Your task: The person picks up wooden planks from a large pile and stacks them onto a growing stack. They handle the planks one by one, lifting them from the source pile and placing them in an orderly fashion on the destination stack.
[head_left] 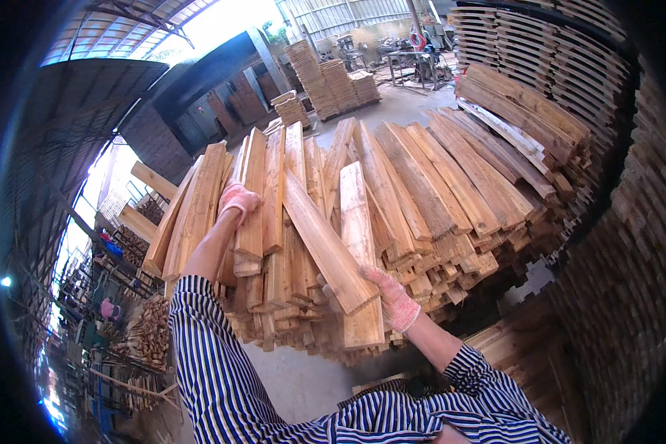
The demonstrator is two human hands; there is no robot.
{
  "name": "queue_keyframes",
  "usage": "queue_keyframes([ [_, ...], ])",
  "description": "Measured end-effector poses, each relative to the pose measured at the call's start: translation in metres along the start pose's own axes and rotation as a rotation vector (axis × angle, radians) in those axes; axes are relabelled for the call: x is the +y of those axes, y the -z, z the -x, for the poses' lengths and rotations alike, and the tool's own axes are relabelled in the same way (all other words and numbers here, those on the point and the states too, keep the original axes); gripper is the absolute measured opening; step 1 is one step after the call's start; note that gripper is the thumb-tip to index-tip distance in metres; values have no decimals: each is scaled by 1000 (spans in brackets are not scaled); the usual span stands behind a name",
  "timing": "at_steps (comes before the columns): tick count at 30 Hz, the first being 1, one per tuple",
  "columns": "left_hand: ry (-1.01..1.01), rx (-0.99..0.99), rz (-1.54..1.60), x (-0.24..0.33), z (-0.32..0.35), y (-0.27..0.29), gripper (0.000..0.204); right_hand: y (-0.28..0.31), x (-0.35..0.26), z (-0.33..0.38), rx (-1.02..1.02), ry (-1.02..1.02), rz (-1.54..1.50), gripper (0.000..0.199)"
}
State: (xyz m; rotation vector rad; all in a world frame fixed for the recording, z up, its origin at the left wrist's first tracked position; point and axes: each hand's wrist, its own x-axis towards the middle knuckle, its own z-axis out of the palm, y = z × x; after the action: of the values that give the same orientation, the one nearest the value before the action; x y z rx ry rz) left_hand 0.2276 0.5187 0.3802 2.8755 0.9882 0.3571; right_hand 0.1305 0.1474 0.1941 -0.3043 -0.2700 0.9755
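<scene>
My left hand [240, 201], in a pinkish-white knit glove, is closed over a wooden plank [251, 233] on the left part of a large plank pile. My right hand [394, 297], gloved alike, grips the near end of another wooden plank [325, 248], which lies slantwise. Its thumb side rests at the plank's right edge, and fingertips show at the left edge; the rest of the fingers are hidden beneath. Under that slanted plank, a paler plank [357, 222] juts toward me. Several more planks [422, 177] lie side by side to the right.
Tall stacks of slatted wood [540, 66] rise at the far right, and a wall of stacked wood [621, 296] stands close on my right. Smaller board stacks [333, 85] and a metal-framed workbench [414, 68] stand beyond the pile. Scrap wood [148, 333] is heaped at left.
</scene>
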Motion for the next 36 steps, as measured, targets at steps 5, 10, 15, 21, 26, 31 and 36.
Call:
queue_keyframes([
  [5,-651,-233,351,-71,10,13,59,0,9,8,3,-4,-20,59],
  [10,-38,-244,586,23,102,20,63,-36,-11,28,90,-114,240,51],
  [15,56,-425,711,46,127,27,70,-38,-10,62,-58,-148,160,53],
  [21,207,-444,1122,23,147,1,71,-59,-6,95,-40,-84,712,84],
  [26,180,-330,1135,4,174,-4,67,-71,-7,83,0,41,1370,115],
  [31,38,-402,1285,8,195,-5,43,-64,-81,-28,129,42,1781,124],
  [36,93,-489,1449,22,165,-23,35,-78,-67,-121,90,69,1054,130],
])
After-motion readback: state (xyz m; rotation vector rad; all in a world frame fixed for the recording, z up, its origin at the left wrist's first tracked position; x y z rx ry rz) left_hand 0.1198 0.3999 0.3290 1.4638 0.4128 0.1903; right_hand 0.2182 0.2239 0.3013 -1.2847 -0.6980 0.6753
